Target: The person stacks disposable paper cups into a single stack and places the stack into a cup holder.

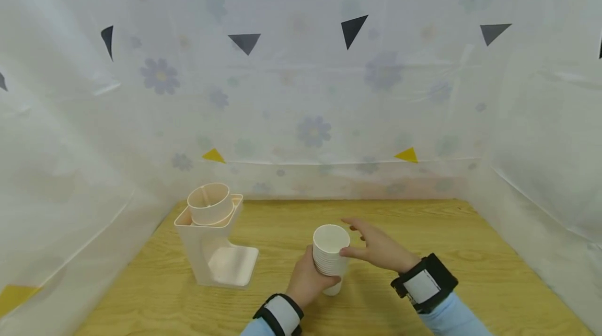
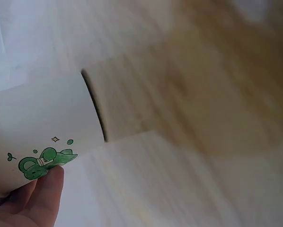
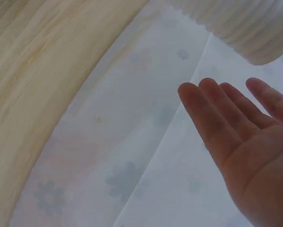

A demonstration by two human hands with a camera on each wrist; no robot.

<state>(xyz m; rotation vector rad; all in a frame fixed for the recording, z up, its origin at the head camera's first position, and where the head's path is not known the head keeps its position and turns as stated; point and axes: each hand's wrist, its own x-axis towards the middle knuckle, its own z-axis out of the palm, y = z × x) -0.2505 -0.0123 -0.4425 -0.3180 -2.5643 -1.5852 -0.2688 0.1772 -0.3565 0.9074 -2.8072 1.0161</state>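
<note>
A stack of white paper cups (image 1: 331,244) stands upright near the front middle of the table, its ribbed column of rims towards the top. My left hand (image 1: 308,279) grips the stack around its lower part. In the left wrist view, the lowest paper cup (image 2: 42,127) shows a green cartoon print, with a fingertip against it. My right hand (image 1: 380,247) is beside the top rim, fingers extended and spread from the thumb, the thumb tip right at the rim. The palm of the right hand (image 3: 255,146) shows nothing in it in the right wrist view.
To the left, a cream-coloured cup dispenser-like stand (image 1: 216,247) has a round cylinder (image 1: 210,208) at its top and a flat foot. The wooden table (image 1: 400,294) is bordered by pale flowered curtains (image 1: 291,106) at the back and sides.
</note>
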